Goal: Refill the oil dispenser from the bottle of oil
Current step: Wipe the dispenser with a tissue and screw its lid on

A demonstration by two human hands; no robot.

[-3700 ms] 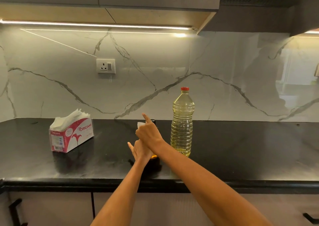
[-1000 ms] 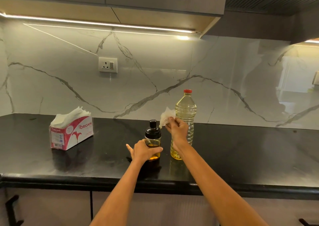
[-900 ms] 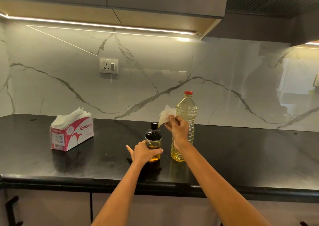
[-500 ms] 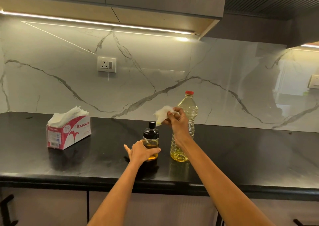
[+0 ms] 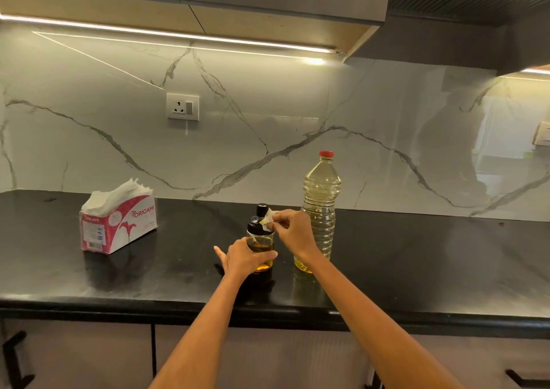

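- The right hand point(image 5: 293, 230), pinching a tissue point(image 5: 268, 219), has dropped from bottle height to the oil dispenser point(image 5: 260, 241) cap.
- The left hand point(image 5: 244, 257) stays wrapped around the dispenser on the bench point(image 5: 416, 254).
- One oil bottle point(image 5: 320, 201), one tissue box point(image 5: 119, 220).

Single head-worn view looks forward and down across the black counter point(image 5: 416, 269).

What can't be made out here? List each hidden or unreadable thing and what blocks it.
- Small glass oil dispenser with black cap, head view: its lower body and oil level are covered by the left hand.
- Crumpled white tissue with a yellow stain: most of it is hidden in the right hand.
- Tall clear plastic oil bottle with red cap: its lower left side is behind the right wrist.
- Pink-and-white tissue box: the small print is too small to read.
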